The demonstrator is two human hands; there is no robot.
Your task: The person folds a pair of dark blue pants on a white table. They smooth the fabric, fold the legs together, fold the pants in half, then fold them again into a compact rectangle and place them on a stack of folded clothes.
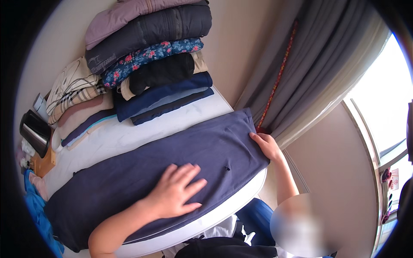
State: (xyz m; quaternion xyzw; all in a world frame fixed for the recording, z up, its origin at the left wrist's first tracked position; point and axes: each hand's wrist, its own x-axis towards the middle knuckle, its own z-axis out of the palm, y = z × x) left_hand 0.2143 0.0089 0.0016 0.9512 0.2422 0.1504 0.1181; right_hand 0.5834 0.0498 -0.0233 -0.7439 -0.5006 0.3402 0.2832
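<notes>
A dark purple-blue garment [138, 174], likely trousers, lies flattened lengthwise across a white table [222, 101]. On its middle rests my left hand [179, 190], palm down with the fingers spread, slightly blurred. My right hand [266, 145] is at the garment's right end and holds its edge; some of its fingers are hidden. Creases run through the cloth near that end, and a small dark spot [227, 168] shows on it.
Folded clothes [155, 67] form a tall stack at the back, beside a lower folded pile [80, 103]. A black and steel kettle [35, 132] stands at the left; blue fabric [40, 213] lies below it. Grey curtains [290, 64] hang at the right.
</notes>
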